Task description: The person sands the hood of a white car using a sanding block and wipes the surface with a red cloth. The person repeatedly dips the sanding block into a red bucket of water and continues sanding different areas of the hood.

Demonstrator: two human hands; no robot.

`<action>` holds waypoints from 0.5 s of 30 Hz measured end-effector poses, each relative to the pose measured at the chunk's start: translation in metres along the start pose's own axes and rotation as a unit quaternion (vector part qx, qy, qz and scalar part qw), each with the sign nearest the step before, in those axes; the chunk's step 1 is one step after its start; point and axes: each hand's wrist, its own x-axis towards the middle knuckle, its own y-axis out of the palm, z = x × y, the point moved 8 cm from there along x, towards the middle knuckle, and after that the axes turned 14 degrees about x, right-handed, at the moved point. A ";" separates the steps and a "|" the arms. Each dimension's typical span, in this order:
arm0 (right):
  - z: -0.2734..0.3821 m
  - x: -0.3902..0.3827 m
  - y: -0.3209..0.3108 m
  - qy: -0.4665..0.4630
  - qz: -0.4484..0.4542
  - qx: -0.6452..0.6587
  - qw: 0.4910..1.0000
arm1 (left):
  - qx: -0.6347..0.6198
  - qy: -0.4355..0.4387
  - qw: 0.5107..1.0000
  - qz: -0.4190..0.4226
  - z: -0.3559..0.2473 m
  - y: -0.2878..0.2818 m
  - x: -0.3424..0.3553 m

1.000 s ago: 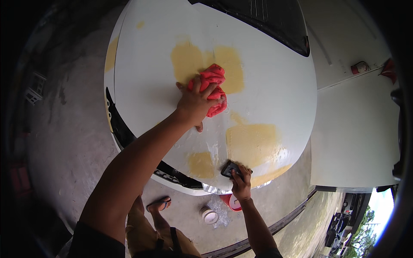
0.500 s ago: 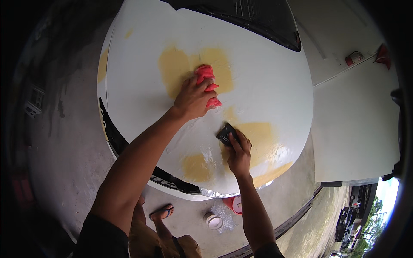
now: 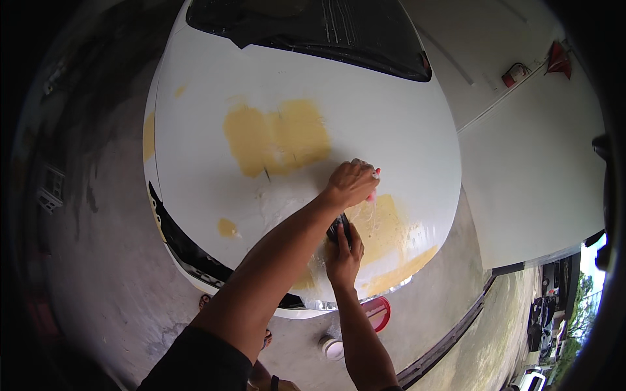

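Observation:
My left hand (image 3: 353, 183) is closed around a red cloth (image 3: 372, 195), mostly hidden by the fingers. Water seems to run from it onto the white car hood (image 3: 398, 124). Just below, my right hand (image 3: 343, 255) grips a black sanding block (image 3: 338, 228) against the hood, partly covered by my left forearm. Beside the block lies a wet yellowish filler patch (image 3: 381, 228). A larger, double yellowish patch (image 3: 300, 133) shows farther up the hood, and a small one (image 3: 227, 227) lies to the left.
Beyond the hood is the dark windshield (image 3: 313, 32). A red bucket (image 3: 385, 314) and a whitish tub (image 3: 332, 349) stand on the concrete floor near the front bumper. A large pale panel (image 3: 535, 176) rises at the right. My foot shows below the bumper.
My left hand has moved right and nearer with the red cloth, from the far patch to above the block. My right hand has shifted slightly left and down. The view has shifted.

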 end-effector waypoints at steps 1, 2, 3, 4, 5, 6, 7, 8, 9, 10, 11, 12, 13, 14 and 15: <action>-0.004 -0.019 0.000 0.013 0.012 -0.016 1.000 | 0.029 0.008 1.000 -0.007 0.017 -0.004 -0.008; -0.008 -0.034 0.002 -0.004 0.034 -0.026 0.999 | 0.027 0.011 0.999 0.037 0.041 0.001 -0.026; -0.006 -0.024 -0.002 -0.029 0.015 -0.010 0.999 | 0.101 -0.014 0.987 0.122 0.072 0.009 -0.039; -0.010 -0.009 -0.007 -0.045 0.003 0.003 0.999 | 0.126 -0.058 0.986 0.093 0.102 -0.001 -0.058; -0.013 0.007 -0.015 -0.063 -0.012 0.014 0.998 | 0.115 -0.104 0.973 0.172 0.132 0.008 -0.069; -0.034 0.034 -0.021 0.003 -0.031 0.007 1.000 | 0.141 -0.138 0.963 0.184 0.153 0.006 -0.087; -0.048 0.057 -0.029 0.042 -0.077 0.010 0.996 | 0.169 -0.175 0.947 0.208 0.170 0.006 -0.102; -0.054 0.063 -0.026 0.069 -0.088 -0.003 0.994 | 0.130 -0.201 0.943 0.232 0.180 0.009 -0.114; -0.054 0.059 -0.027 0.077 -0.121 -0.017 0.990 | 0.089 -0.183 0.955 0.214 0.176 0.010 -0.117; -0.039 0.042 -0.021 0.051 -0.120 -0.023 0.991 | 0.080 -0.187 0.958 0.202 0.174 0.009 -0.121; -0.028 0.018 -0.009 0.032 -0.085 -0.027 0.996 | 0.045 -0.192 0.958 0.210 0.169 0.012 -0.126; -0.017 0.002 -0.008 -0.013 -0.058 -0.018 0.998 | 0.043 -0.191 0.959 0.206 0.164 0.011 -0.128; -0.005 -0.010 -0.001 -0.069 -0.004 -0.007 0.998 | 0.094 -0.191 0.949 0.234 0.162 0.012 -0.133; -0.013 -0.004 -0.007 -0.068 0.007 0.005 0.998 | 0.111 -0.170 0.944 0.261 0.155 0.014 -0.136; -0.022 0.011 -0.018 -0.099 0.010 0.024 0.995 | 0.144 -0.157 0.938 0.275 0.151 0.013 -0.139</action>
